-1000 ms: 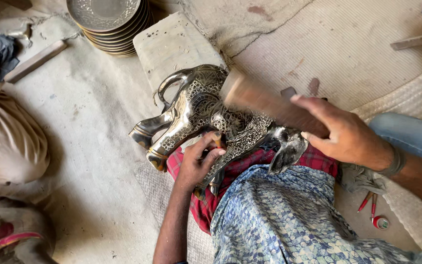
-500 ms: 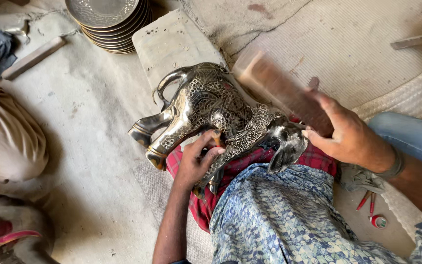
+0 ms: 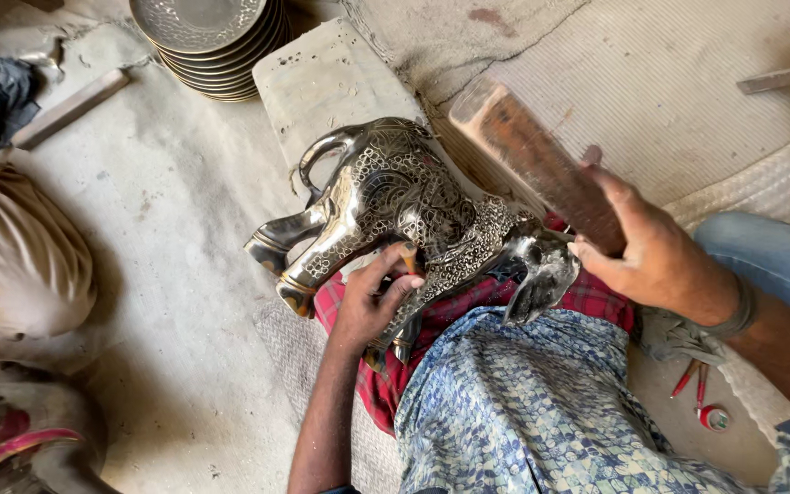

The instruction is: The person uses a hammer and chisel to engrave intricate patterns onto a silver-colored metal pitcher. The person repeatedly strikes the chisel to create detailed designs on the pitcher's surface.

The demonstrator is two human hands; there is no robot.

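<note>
Two bare hands work over our lap, where a red checked cloth [image 3: 596,297] lies across a blue patterned garment [image 3: 523,412]. Nearest us, the left hand [image 3: 372,306] presses a small tool [image 3: 409,265] against the flank of an engraved metal animal figure [image 3: 395,210]; the fingers are curled tightly around the tool, so the grip is closed on it. The figure lies on its side across the lap and the floor mat, its long axis running from the lower right, over the checked cloth, up toward the upper left. Its legs stick out toward the left, and a curved loop rises at its upper-left end. Which end is the head we cannot tell. To the right, the right hand [image 3: 660,261] is wrapped firmly around a wooden block [image 3: 537,165], raised and tilted above the figure. Beyond the figure lies a pale stone slab [image 3: 326,78]. Farthest, near the floor's top edge, stands a stack of metal plates [image 3: 203,41], nested one in another.
</note>
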